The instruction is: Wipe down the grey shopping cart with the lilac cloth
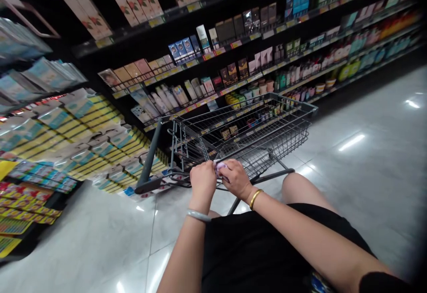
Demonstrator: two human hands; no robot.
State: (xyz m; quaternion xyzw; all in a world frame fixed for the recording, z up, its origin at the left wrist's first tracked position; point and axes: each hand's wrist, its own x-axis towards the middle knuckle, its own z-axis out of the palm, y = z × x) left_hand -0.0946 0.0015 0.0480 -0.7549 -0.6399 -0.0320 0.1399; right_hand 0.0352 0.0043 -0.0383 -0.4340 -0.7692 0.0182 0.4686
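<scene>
A dark wire shopping cart [253, 124] stands in front of me, its basket holding nothing that I can see. My left hand [203, 180] is curled shut over the cart's handle [150, 168] near the middle. My right hand [235, 178] is closed right beside it, pinching a small pale pink object [220, 167] against the handle. A pale bangle is on my left wrist and a gold one on my right. I wear black clothing; one bare knee shows under the cart.
Dark shelves [233, 43] full of boxed and bottled goods run across the back. Stacked yellow and blue packs [83, 128] fill a display at the left. A glossy grey tiled floor [367, 159] stretches to the right and in front.
</scene>
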